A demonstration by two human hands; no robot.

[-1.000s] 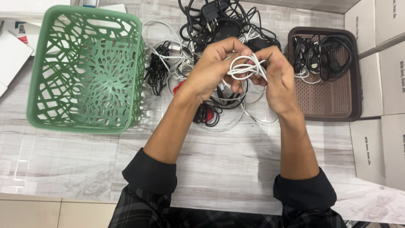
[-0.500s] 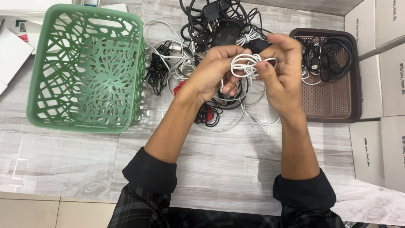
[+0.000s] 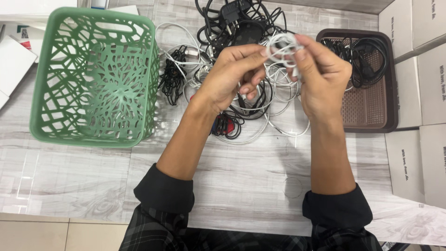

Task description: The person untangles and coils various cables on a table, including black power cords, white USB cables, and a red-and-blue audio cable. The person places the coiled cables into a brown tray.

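Pale wood-grain boards make up the work surface (image 3: 241, 186), and the person leans over it with both forearms stretched forward, dark sleeves pushed back above the wrists. Both hands meet above a heap of tangled cables (image 3: 241, 88), raised clear of it, likely so the one cord being handled stays apart from the rest.

That cord is a thin white cable (image 3: 281, 46), wound into a small coil of several loops. The left hand (image 3: 230, 76) is mostly closed, its thumb and forefinger pinching the near side of the coil while the other fingers curl loosely beneath. The right hand (image 3: 323, 76) is closed too, its fingertips gripping the coil's far side from above; a pinch on each side seems to keep the loops from springing open.

Below the hands the heap mixes black and white leads with a black plug adapter (image 3: 231, 10) at the top and a bit of red near the left wrist. A green lattice basket (image 3: 55, 125) stands to the left, with nothing visible in it through the open weave. A brown tray (image 3: 395, 93) sits to the right, already holding a bundle of black cable (image 3: 367, 56) in its far end. Cardboard boxes (image 3: 420, 139) line the right edge.
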